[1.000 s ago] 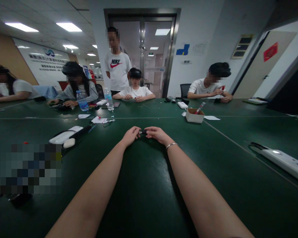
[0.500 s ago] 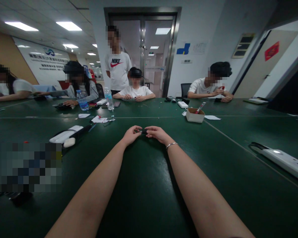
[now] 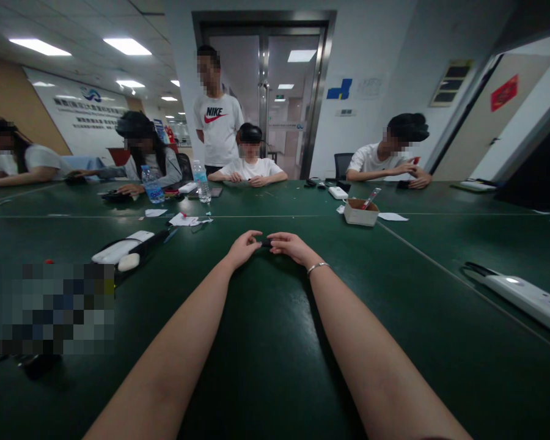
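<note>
Dark green table [image 3: 266, 342] carries both outstretched forearms, the left hand [image 3: 242, 247] and right hand [image 3: 293, 246] meeting fingertip to fingertip, each pinched on an end of a small black object [image 3: 266, 242] steadied just above the surface

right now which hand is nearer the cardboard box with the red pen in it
Right. The right hand lies below and left of the cardboard box; the left hand is farther left, beyond the right one.
</note>
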`<state>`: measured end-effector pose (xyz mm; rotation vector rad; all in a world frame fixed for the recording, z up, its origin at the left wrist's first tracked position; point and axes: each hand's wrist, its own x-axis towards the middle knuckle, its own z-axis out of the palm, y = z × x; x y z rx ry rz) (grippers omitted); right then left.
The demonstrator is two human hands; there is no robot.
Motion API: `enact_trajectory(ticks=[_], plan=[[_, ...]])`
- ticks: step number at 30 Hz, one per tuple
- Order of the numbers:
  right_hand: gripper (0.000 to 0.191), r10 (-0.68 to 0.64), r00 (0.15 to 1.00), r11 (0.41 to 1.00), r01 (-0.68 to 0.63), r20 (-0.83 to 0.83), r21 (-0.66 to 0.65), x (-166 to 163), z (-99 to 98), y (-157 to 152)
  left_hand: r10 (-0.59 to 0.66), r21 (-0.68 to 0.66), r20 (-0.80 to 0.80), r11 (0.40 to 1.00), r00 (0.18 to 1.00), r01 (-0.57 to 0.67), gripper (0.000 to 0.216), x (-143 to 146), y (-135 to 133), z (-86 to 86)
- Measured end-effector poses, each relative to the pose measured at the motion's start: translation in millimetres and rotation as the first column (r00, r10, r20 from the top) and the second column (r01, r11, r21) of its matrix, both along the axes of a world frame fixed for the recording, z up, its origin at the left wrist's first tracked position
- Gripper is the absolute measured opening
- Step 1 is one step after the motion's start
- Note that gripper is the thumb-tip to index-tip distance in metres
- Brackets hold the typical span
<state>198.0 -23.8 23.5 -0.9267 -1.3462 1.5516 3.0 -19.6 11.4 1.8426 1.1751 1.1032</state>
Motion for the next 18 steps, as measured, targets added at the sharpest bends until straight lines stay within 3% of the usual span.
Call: enact_trajectory(ticks=[5, 18], plan=[[0.022, -0.002, 1.0, 1.0, 0.002, -0.013, -0.001, -0.1, -0.1, 0.0, -0.055, -0.056, 0.015, 0.997, 0.998, 0.056, 0.036, 0.0, 1.5, -1.2], [0.022, 0.002, 1.0, 1.0, -0.002, -0.009, -0.008, -0.2, 0.0, 0.1, -0.074, -0.039, 0.029, 0.996, 0.997, 0.075, 0.039, 0.4, 2.4, -4.6]])
